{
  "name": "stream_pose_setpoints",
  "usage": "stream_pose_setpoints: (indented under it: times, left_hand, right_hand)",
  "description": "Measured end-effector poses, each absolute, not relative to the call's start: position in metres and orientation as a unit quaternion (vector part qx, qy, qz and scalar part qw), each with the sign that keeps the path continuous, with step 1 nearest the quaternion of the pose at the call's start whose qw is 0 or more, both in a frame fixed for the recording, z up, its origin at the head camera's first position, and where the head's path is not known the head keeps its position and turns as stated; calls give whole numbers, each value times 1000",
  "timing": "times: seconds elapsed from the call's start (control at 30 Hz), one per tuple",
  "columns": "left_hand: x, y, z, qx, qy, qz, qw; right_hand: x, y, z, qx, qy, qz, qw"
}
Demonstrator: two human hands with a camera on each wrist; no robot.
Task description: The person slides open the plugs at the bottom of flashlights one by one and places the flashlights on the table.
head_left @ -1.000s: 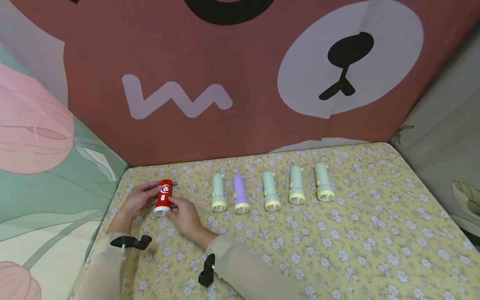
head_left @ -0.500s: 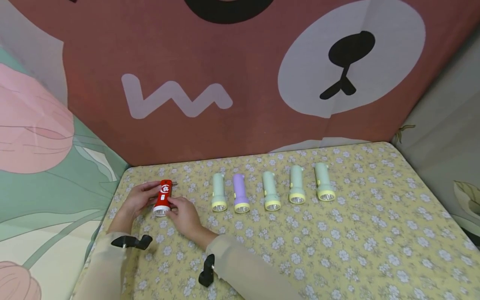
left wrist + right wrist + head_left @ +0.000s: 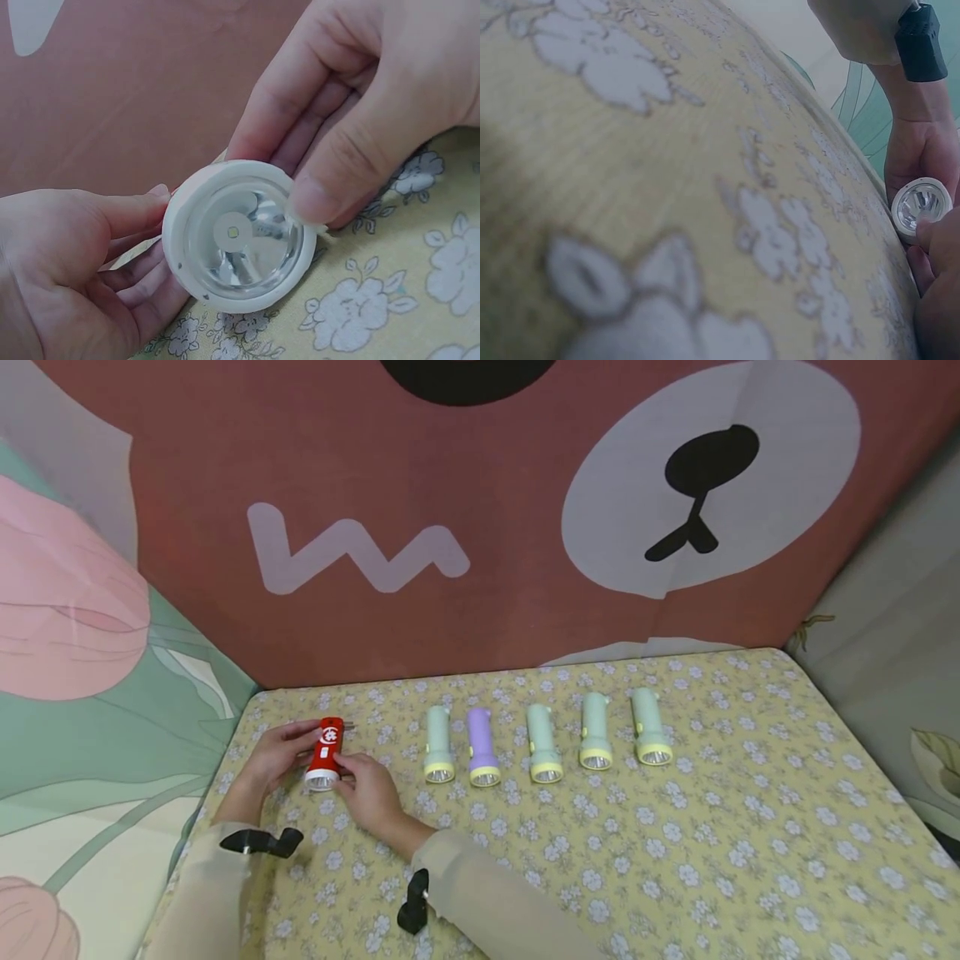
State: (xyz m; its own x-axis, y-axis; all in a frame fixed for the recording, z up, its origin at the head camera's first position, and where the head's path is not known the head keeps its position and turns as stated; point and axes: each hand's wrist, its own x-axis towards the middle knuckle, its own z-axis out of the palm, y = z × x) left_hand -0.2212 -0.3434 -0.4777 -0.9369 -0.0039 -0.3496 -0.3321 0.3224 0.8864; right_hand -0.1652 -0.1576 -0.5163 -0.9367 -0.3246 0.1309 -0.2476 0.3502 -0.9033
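A red flashlight (image 3: 326,750) with a white head and a white clover print is held at the table's left end, lens towards me. Metal pins (image 3: 348,725) stick out near its far end. My left hand (image 3: 276,755) grips the body from the left, thumb on its side and fingers partly hidden beneath. From the right, my right hand (image 3: 371,793) pinches it close to the head. In the left wrist view the round lens (image 3: 240,236) faces the camera, with the right thumb on its rim. The right wrist view shows the white head (image 3: 921,206) between both hands.
A row of flashlights lies to the right: a pale green flashlight (image 3: 438,739), a purple flashlight (image 3: 481,743) and several more green ones, lenses facing me. They rest on a floral tablecloth (image 3: 675,860). A printed bear curtain (image 3: 510,593) hangs along the back edge.
The head view has shifted slightly. Both hands stay on the red flashlight, which has barely moved, and the row on the right lies as before.
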Motion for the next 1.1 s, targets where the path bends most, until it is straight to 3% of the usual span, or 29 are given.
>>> stream_pose_setpoints:
  times: [0.6, 0.93, 1.1]
  left_hand:
    - [-225, -341, -473, -105, 805, 563, 157]
    - [-221, -339, -469, -101, 805, 566, 147]
    - [-221, -341, -469, -91, 809, 560, 154]
  right_hand:
    - [-166, -154, -511, -185, 827, -530, 24]
    - [-164, -149, -506, -178, 778, -595, 89]
    - [-161, -143, -499, -214, 807, -540, 109]
